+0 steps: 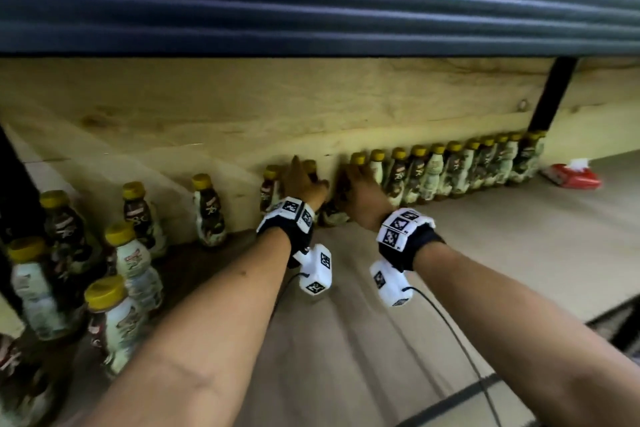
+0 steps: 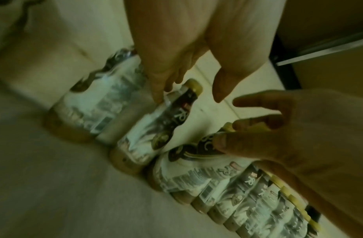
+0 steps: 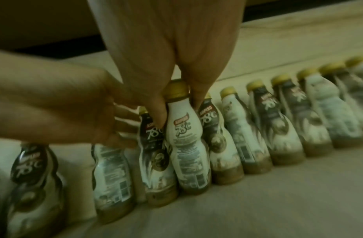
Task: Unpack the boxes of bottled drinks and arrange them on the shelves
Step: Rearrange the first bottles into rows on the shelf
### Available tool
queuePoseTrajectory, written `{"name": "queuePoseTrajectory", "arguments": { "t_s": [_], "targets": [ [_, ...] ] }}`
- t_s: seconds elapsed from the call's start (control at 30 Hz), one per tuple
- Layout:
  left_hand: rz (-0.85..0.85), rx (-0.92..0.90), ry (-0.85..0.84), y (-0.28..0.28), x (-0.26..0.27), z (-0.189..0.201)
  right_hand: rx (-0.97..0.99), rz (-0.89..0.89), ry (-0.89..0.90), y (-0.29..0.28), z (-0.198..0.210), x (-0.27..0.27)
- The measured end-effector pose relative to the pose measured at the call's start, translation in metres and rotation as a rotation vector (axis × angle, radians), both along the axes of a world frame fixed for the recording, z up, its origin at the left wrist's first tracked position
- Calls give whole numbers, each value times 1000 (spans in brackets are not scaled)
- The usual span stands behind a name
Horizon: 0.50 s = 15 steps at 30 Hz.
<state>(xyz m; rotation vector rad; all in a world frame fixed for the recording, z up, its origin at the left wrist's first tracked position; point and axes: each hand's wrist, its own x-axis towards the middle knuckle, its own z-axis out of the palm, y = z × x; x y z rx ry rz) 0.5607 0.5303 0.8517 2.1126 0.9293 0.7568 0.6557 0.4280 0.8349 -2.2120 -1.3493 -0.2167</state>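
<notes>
Brown-and-white drink bottles with yellow caps stand in a row (image 1: pixel 450 170) along the back of the wooden shelf (image 1: pixel 433 270). Both hands reach to the row's left end. My right hand (image 1: pixel 356 180) (image 3: pixel 178 109) pinches the neck of a white-labelled bottle (image 3: pixel 186 145) (image 2: pixel 196 169), a finger on each side just under its cap. My left hand (image 1: pixel 304 180) (image 2: pixel 188 95) has straight, spread fingers. One fingertip touches the shoulder of the neighbouring dark-labelled bottle (image 2: pixel 156 128) (image 3: pixel 154 153), while the thumb stays clear of it. In the head view the hands hide both bottles' tops.
Several loose bottles (image 1: pixel 131 260) stand scattered at the shelf's left end, one (image 1: pixel 207 215) alone by the back board (image 1: pixel 242 107). A red packet (image 1: pixel 571 177) lies past the row's right end. A black post (image 1: pixel 550 97) rises behind it. A dark ribbed shelf (image 1: pixel 311 10) hangs overhead.
</notes>
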Motion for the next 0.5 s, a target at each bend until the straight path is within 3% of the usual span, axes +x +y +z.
{"name": "queuePoseTrajectory", "arguments": {
  "t_s": [0.1,0.2,0.33,0.5],
  "targets": [
    [-31,-4,14,1,6,-14,-164,-28,244,-16,-5,-1],
    [-105,27,21,-9,3,-25,-227,-25,245,-28,-6,-1],
    [-132,16,-64,-17,-23,-30,-184,-25,216,-35,7,-15],
    [-85,-32,-149,-2,-78,-39,-26,68,394,-28,7,-51]
  ]
}}
